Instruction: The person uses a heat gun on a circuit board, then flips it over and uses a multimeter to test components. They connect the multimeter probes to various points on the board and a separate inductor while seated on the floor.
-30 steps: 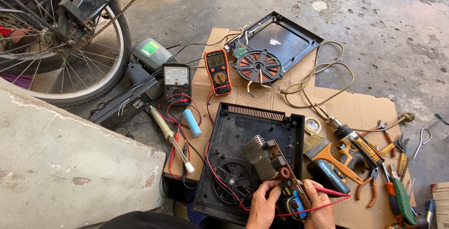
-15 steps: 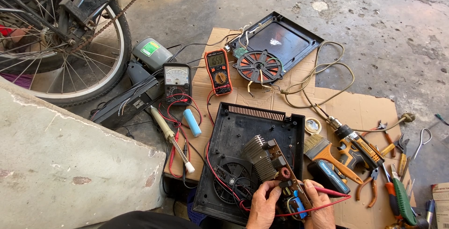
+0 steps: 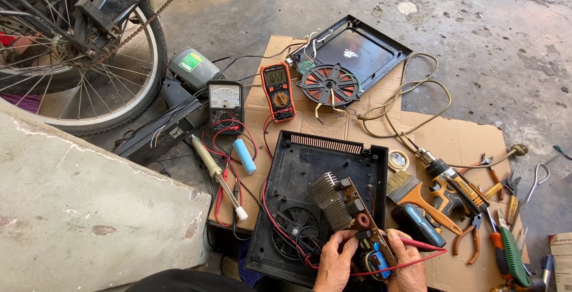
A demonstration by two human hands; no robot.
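I see both hands at bottom centre: left hand (image 3: 335, 263) pinches the brown circuit board (image 3: 357, 226), right hand (image 3: 408, 262) grips a red probe (image 3: 420, 244). Board carries a ribbed metal heatsink (image 3: 329, 199) and sits tilted in the black plastic housing (image 3: 298, 167).

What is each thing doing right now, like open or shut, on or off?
Black plastic appliance case: opened, insides showing.
Green circuit board: tilted, held by both hands.
Orange digital meter: on, screen lit.
Round copper coil: taken out, lying on black panel.
Paintbrush: lying flat.

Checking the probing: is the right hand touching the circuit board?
Touching. The head view shows the right hand resting its fingers on the circuit board edge, red probe alongside.
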